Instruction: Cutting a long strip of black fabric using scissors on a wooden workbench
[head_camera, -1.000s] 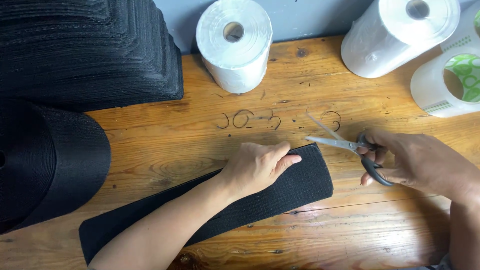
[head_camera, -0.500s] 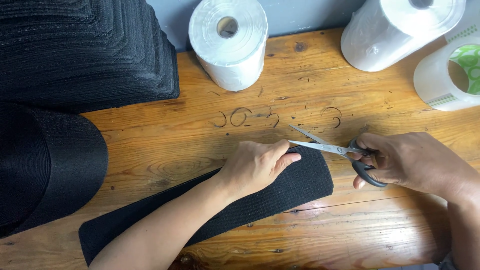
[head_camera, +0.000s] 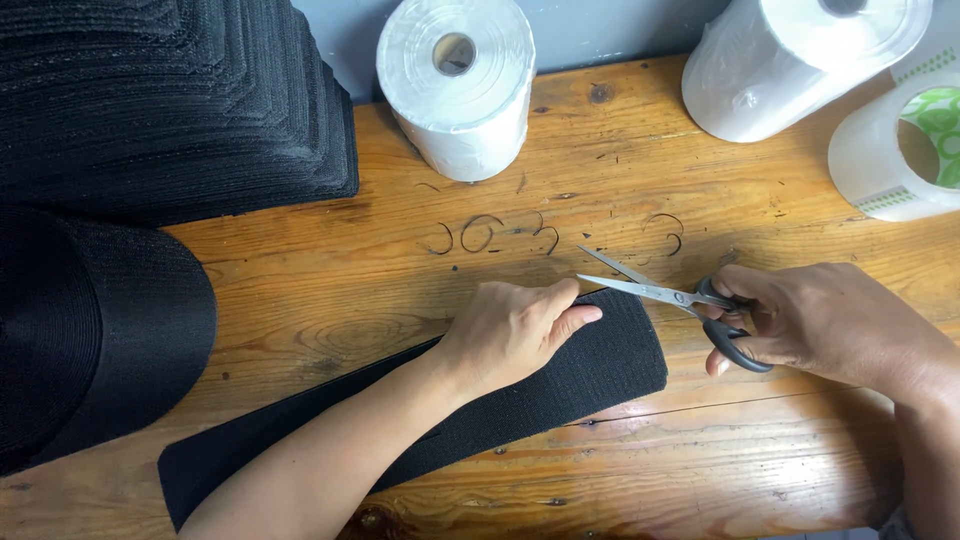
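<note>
My left hand (head_camera: 515, 330) pins the long black woven strip (head_camera: 600, 365) flat; my right hand (head_camera: 815, 320), at three o'clock, grips black-handled scissors (head_camera: 665, 297), blades parted, to trim its corner.

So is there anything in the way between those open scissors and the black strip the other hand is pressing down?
Nothing visible. The scissors, open in the right hand, point at the upper corner of the black strip, just past the left hand pressing it flat. Only bare wooden table shows around the blades; the thin curled trimmings lie farther back.
</note>
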